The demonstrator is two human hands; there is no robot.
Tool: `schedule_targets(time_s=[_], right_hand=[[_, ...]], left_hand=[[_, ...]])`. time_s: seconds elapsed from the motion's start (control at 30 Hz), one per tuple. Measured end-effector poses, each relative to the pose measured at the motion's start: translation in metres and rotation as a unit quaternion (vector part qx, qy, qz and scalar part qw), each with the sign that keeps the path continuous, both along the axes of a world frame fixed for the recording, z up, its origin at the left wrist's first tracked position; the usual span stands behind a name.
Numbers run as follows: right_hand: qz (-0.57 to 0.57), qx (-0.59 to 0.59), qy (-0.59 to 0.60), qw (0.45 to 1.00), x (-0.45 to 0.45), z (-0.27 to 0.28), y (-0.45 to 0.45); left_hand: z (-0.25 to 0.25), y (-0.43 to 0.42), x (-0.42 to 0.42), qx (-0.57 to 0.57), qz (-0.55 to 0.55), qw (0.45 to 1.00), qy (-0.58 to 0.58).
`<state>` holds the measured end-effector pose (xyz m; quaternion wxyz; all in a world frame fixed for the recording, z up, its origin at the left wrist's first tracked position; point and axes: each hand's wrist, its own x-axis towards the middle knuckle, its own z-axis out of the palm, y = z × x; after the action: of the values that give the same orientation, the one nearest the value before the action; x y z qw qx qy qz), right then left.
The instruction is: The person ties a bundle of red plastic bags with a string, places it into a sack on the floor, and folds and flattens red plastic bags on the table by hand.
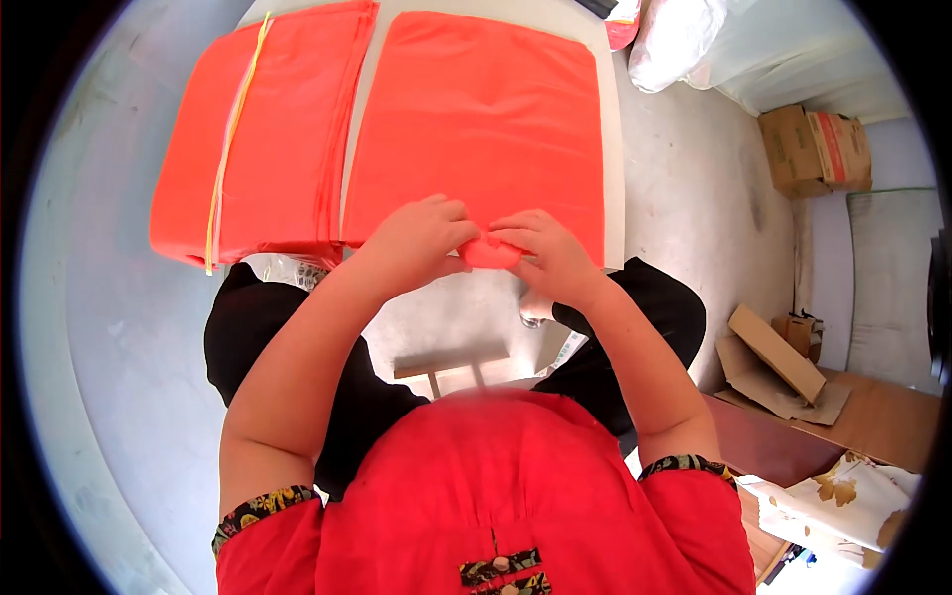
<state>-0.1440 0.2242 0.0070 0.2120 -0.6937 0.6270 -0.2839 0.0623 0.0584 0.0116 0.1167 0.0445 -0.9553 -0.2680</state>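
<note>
A flat red sheet [476,129], thin like plastic or fine cloth, lies on the pale table with its near edge toward me. My left hand [421,243] and my right hand [550,253] meet at that near edge, fingers bent and pinching a bunched red piece [491,253] between them. Whether this piece is part of the flat sheet cannot be made out. Left of the sheet lies a thick stack of folded red sheets [278,129], with yellow and white strings [236,134] across it.
Cardboard boxes [815,151] stand on the floor at the right, and flattened cardboard [778,367] lies on a brown wooden surface [883,407]. A white plastic bag [676,42] sits beyond the table's right corner. Below the table's near edge is a wooden bar [451,362].
</note>
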Motion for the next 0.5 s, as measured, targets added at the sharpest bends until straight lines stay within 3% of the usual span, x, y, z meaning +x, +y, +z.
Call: schedule_targets(time_s=[0.2, 0.33, 0.5], right_hand=[[-0.13, 0.089, -0.141, 0.977, 0.009, -0.004, -0.001], [-0.231, 0.164, -0.243, 0.928, 0.024, 0.018, -0.007], [-0.237, 0.136, -0.237, 0.932, 0.031, 0.012, -0.009]], left_hand=[[0.003, -0.003, 0.0, 0.026, 0.008, 0.999, -0.024], [0.005, -0.001, -0.002, 0.03, 0.03, 0.998, -0.036], [-0.002, -0.004, -0.009, 0.017, 0.053, 0.997, -0.057]])
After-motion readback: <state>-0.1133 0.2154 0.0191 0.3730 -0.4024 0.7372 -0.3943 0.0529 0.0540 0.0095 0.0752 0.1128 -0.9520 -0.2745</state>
